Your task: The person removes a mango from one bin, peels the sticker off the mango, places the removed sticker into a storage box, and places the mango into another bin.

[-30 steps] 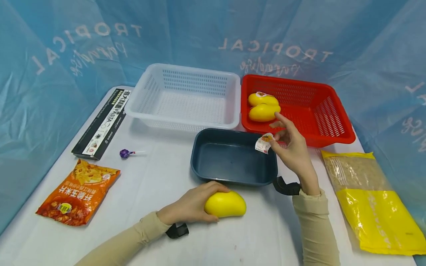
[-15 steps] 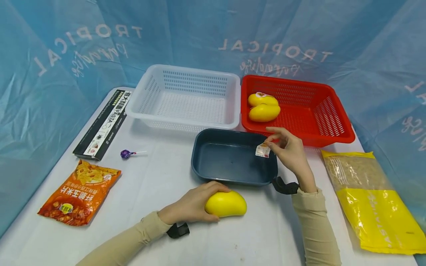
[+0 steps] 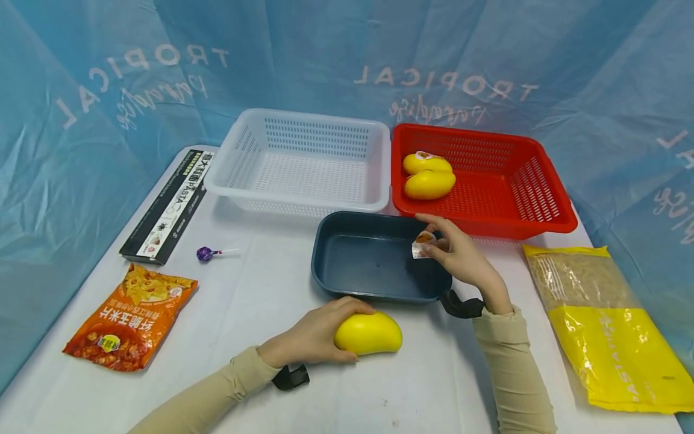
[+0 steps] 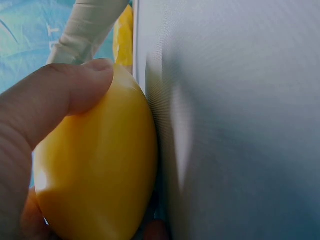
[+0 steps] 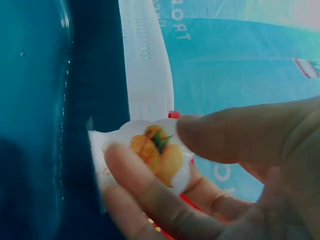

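Note:
On the white tabletop lies a yellow mango, its left end gripped by my left hand. The left wrist view shows the thumb pressed along its smooth skin. A small white sticker is held between the fingers of my right hand, over the right side of a dark blue tub. Close up in the right wrist view, the sticker carries a printed picture of mangoes and a leaf, and one end looks bent. Two more mangoes lie in the red basket; the rear one bears a sticker.
A white basket stands at the back, beside the red one. To the left are a black pasta box, a purple lollipop and an orange snack bag. A yellow pasta packet lies at the right.
My right hand has moved away from the red basket, down and slightly left over the tub, with the sticker in its fingers. The left hand and its mango have stayed in place.

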The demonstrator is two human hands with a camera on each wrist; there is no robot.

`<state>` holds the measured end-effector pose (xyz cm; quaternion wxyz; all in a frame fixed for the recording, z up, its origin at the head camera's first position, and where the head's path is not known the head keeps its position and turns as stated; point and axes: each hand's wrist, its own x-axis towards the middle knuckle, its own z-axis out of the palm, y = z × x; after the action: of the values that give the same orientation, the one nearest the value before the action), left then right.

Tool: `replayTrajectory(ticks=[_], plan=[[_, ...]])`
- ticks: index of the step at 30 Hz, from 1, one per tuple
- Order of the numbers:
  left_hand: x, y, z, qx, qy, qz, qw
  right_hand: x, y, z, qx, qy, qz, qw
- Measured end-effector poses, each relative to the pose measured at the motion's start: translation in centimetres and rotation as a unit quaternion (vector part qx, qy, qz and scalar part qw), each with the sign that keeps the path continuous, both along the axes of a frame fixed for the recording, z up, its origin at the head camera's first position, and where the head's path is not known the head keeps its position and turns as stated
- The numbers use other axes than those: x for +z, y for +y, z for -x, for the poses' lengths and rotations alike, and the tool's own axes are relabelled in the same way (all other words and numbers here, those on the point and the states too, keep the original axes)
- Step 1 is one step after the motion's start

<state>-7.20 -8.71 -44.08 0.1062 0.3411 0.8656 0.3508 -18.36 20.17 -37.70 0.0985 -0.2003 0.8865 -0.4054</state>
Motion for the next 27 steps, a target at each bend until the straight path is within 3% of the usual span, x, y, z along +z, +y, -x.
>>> replayTrajectory(ticks=[14, 19, 27], plan=[[0.2, -0.1, 0.0, 0.000, -0.015, -0.002, 0.9999, -1.0, -1.5, -0.2, 0.064, -0.011, -0.042, 0.9970], [0.3, -0.1, 0.0, 0.001, -0.019, 0.001, 0.9998, -1.7, -2.7, -0.5, 0.084, 0.004, -0.089, 0.9924], [0.1, 0.0, 0.0, -0.001, -0.024, 0.003, 0.9997, -2.3, -3.6, -1.0, 0.070, 0.031, -0.143, 0.9867]])
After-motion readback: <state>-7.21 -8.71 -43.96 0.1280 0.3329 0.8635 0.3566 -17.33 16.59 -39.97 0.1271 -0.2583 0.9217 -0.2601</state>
